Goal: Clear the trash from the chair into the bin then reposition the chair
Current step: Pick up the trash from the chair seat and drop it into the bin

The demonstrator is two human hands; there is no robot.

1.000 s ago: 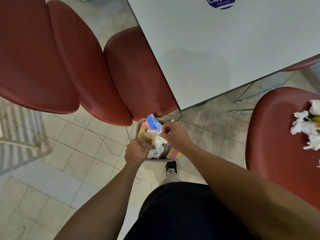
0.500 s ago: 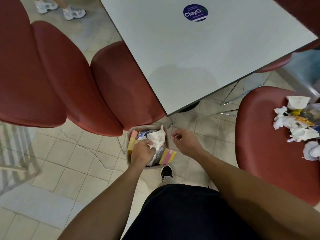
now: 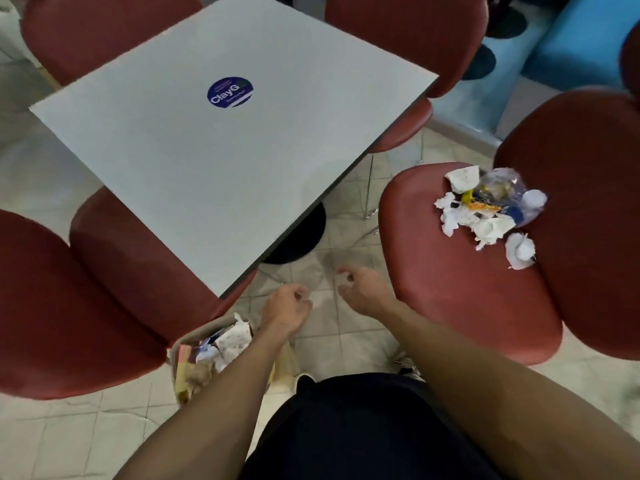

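A red chair point(image 3: 460, 292) stands at the right with a heap of trash point(image 3: 488, 209) on its seat: crumpled white paper, a clear plastic wrapper, a yellow scrap. A small bin point(image 3: 183, 344) sits on the floor at lower left, filled with paper and wrappers. My left hand point(image 3: 284, 310) hovers just right of the bin, fingers curled, holding nothing. My right hand point(image 3: 363, 292) is empty too, fingers loosely curled, close to the left edge of the chair seat and well short of the trash.
A grey square table point(image 3: 214, 143) with a round blue sticker point(image 3: 229, 91) fills the middle, on a black pedestal base point(image 3: 301, 237). Red chairs surround it at left point(image 3: 69, 299), back left point(image 3: 90, 29) and back right point(image 3: 408, 36). Blue seating point(image 3: 571, 43) stands far right.
Both hands have left the bin and lifted rightward toward the chair. The view has swung up and right, bringing the whole trash heap into sight.
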